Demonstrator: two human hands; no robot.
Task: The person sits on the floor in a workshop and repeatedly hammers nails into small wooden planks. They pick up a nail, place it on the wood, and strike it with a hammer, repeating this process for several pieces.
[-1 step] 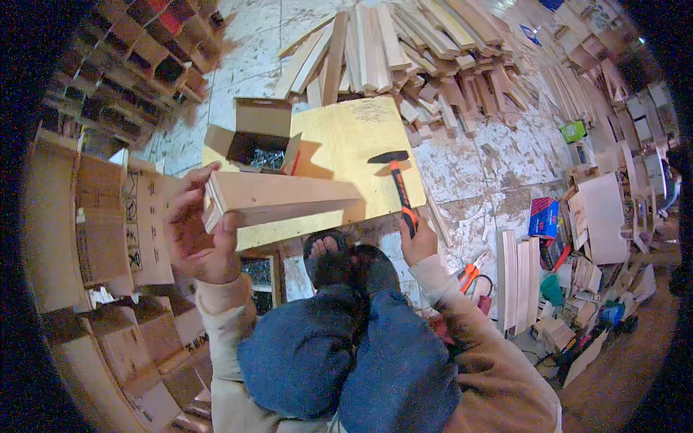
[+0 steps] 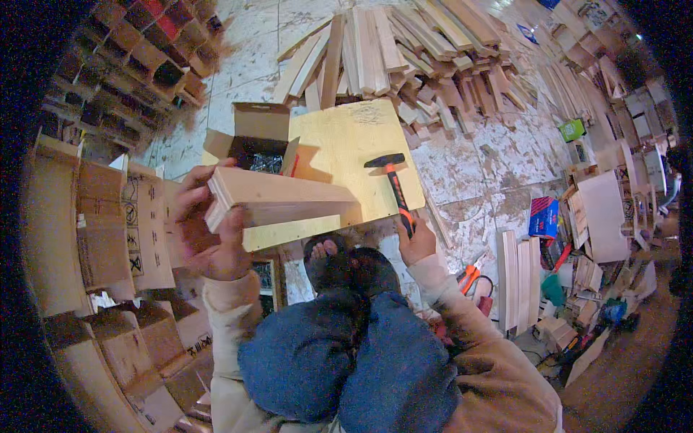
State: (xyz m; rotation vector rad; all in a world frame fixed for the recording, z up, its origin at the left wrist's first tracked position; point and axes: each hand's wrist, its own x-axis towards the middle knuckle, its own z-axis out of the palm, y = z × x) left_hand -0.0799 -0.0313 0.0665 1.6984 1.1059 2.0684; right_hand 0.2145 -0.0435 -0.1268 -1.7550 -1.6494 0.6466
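My left hand [image 2: 211, 222] is closed round the near end of a thick piece of wood [image 2: 289, 191], with the thumb over its front edge. Layered strips show at that end. The wood slants across a pale yellow board [image 2: 346, 130], its far end toward the board's middle. My right hand [image 2: 416, 242] grips a hammer [image 2: 395, 184] by its black and orange handle; the dark head lies over the board's right part. Behind the wood stands an open cardboard box [image 2: 261, 123] with small metal pieces inside, too blurred to name.
A large heap of wooden strips [image 2: 375, 50] lies beyond the board. Cardboard boxes [image 2: 105, 202] line the left side. To the right are orange-handled pliers [image 2: 471, 274], upright planks [image 2: 518, 281], a blue and red box [image 2: 543, 218] and wood scraps [image 2: 588, 278].
My left hand and the wood have shifted slightly to the right. The hammer head has moved a little left and down, still in my right hand.
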